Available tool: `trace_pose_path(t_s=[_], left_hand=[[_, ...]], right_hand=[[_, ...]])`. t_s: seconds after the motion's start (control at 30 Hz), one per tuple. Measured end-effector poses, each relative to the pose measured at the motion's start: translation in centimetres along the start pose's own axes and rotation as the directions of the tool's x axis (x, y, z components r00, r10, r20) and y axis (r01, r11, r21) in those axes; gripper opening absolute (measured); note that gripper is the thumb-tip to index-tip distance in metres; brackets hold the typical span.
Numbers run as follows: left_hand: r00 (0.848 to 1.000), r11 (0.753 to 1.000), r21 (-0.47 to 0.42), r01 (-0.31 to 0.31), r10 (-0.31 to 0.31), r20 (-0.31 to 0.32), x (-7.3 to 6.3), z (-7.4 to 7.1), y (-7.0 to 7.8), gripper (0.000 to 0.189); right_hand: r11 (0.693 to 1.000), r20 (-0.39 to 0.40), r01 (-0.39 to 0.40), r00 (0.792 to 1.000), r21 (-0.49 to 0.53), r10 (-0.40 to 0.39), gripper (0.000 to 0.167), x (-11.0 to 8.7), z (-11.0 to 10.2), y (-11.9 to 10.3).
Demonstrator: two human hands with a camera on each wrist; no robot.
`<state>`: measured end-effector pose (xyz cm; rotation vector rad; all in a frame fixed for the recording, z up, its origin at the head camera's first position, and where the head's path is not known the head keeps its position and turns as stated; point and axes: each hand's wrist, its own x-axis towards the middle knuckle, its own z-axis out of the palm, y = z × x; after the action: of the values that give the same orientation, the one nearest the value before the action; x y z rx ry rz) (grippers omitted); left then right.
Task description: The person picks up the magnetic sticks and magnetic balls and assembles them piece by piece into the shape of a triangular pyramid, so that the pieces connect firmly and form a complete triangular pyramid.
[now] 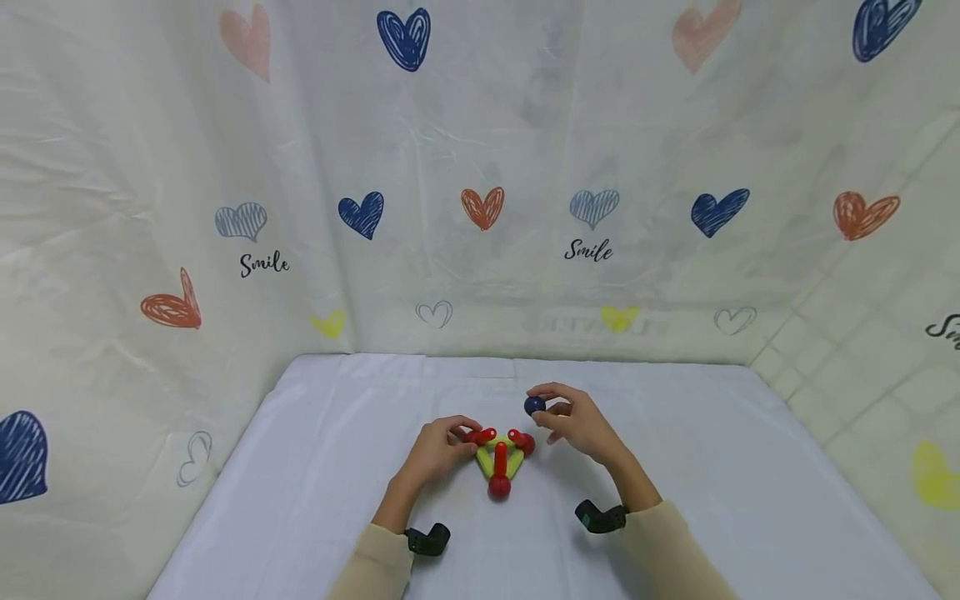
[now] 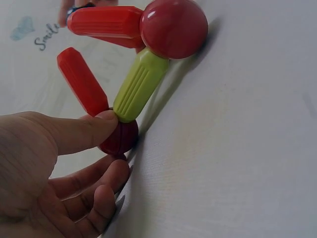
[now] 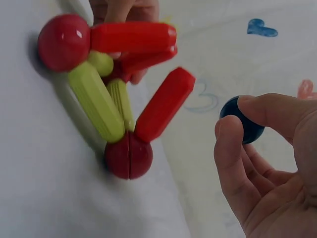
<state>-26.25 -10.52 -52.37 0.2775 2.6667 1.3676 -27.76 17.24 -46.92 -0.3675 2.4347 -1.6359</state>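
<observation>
A toy frame of balls and rods lies on the white cloth. Yellow-green rods [image 3: 96, 101] form its triangular base, with a red ball [image 1: 499, 487] at each of the three corners. From each ball a red rod [image 3: 166, 104] slants upward and inward, its upper end free. My left hand [image 1: 438, 452] pinches the left corner ball [image 2: 128, 137] between thumb and fingers. Above and right of the frame, my right hand [image 1: 573, 421] holds a dark blue ball [image 3: 242, 119] between thumb and fingertips, apart from the red rods.
A white cloth [image 1: 360, 400] covers the table. Behind it and along the sides hangs a pale curtain [image 1: 510, 125] printed with hearts and the word Smile. Each wrist wears a black camera [image 1: 429, 540] on a strap.
</observation>
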Motion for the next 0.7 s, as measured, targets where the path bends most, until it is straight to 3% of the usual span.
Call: trace_pose_path(t_s=[0.27,0.7], left_hand=[[1.000,1.000,0.013,-0.017,0.018,-0.008,0.2,0.1,-0.2,0.024],[0.999,0.999,-0.004,-0.034,0.034,-0.003,0.4,-0.1,-0.5,0.023]], right_hand=[[0.994,0.120,0.097,0.989,-0.042,-0.091,0.035,-1.3,2.3,-1.7],[0.989,0.112,0.117,0.988,-0.095,-0.106,0.032,-0.9,3.8,-1.9]])
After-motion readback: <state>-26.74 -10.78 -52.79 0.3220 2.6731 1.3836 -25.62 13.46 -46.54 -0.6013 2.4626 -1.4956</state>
